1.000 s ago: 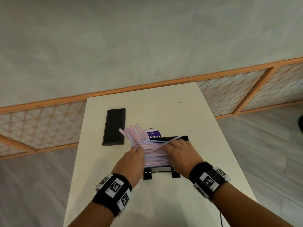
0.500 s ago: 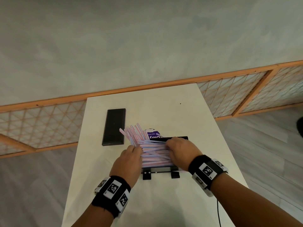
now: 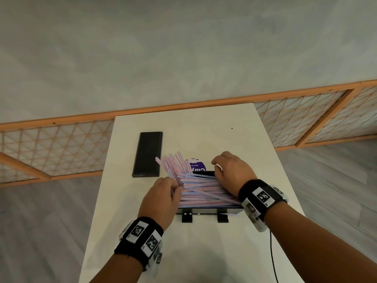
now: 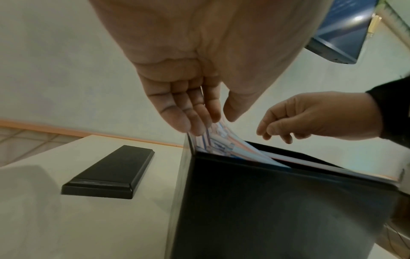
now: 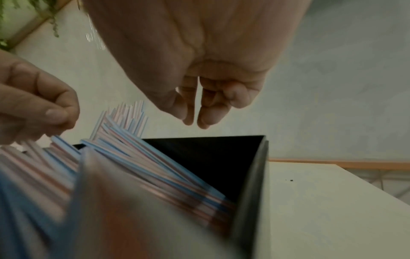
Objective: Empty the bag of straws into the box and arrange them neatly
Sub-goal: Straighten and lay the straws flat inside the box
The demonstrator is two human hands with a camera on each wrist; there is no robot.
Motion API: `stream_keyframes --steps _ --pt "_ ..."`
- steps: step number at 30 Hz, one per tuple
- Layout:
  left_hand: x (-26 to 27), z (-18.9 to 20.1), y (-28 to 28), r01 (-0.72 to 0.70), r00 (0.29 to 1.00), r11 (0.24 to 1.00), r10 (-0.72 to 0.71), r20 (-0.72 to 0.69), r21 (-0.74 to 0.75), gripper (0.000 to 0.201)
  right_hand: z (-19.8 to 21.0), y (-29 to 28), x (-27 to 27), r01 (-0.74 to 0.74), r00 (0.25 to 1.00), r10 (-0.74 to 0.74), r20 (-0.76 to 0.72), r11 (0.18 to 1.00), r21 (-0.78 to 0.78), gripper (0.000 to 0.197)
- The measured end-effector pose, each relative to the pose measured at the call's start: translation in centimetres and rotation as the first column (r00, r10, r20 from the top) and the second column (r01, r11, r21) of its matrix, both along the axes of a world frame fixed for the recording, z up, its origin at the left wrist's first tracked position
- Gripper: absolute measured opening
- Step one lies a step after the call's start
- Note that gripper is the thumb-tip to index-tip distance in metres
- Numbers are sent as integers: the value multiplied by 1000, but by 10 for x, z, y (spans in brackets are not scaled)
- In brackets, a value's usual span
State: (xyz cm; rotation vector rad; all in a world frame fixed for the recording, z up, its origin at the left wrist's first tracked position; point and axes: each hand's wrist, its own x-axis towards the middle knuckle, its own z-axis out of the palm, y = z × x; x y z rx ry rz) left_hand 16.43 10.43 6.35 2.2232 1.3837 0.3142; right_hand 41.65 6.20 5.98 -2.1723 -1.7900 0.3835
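The pink, blue and white paper-wrapped straws [image 3: 204, 190] lie heaped in the open black rectangular box [image 3: 204, 211] on the white table [image 3: 204, 252], most of them running lengthwise across it, while a fan of them juts up and out past the box's far left corner. A purple printed piece, probably the emptied bag [image 3: 196, 166], lies just behind the box, and a flat black lid-like slab [image 3: 148, 154] rests apart on the left.

The emptying looks done; the step in hand seems to be the tidying. The left hand [image 3: 161, 199] sits at the box's left end, its nearly straight fingertips [image 4: 195, 126] touching the straw ends there without closing round them. The right hand [image 3: 230, 170] hovers over the far right corner, fingers loosely curled and holding nothing.

The next move likely calls for sweeping the splayed fan down and inward so that it lies parallel with the rest, with the right hand steadying the opposite ends. One straw [image 3: 230, 214] pokes out at the near right and would need tucking in.
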Motion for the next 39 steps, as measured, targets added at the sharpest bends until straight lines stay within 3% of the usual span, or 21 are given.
stream_keyframes --steps 3,6,9,12,14,17,19,22,26,31,39 --pt "-1 0 7 -149 988 987 152 40 -58 17 -6 6 4 51 997 -40 66 984 -171 30" --pt "2 -1 14 -260 961 948 273 46 -182 30 -9 10 3 -14 993 43 110 967 -254 33" --pt "6 -7 19 -279 937 882 337 95 -379 60 -10 11 2 -96 984 134 118 954 -284 32" --pt "10 -15 29 -228 894 845 378 239 -484 72 -10 13 4 -141 979 179 100 941 -307 34" --pt "14 -14 37 -161 877 815 377 299 -557 64 -8 15 4 -169 973 211 93 928 -332 35" --pt "25 -10 46 -50 852 713 397 343 -700 47 -5 18 2 -192 968 236 85 916 -351 35" --pt "31 -7 48 -46 831 680 432 350 -732 40 -1 17 1 -200 964 250 94 909 -367 36" --pt "36 -9 50 -101 796 680 493 351 -727 34 7 13 -4 -219 963 259 69 908 -357 36" --pt "38 -10 49 -132 752 692 536 383 -709 25 14 4 -29 -315 943 330 33 924 -218 41" --pt "41 5 53 -71 672 703 558 486 -708 22 4 -9 -54 -381 908 409 92 896 -229 42" --pt "44 29 59 -139 690 884 409 597 -445 28 -10 -27 -52 -355 929 368 34 914 -194 42"
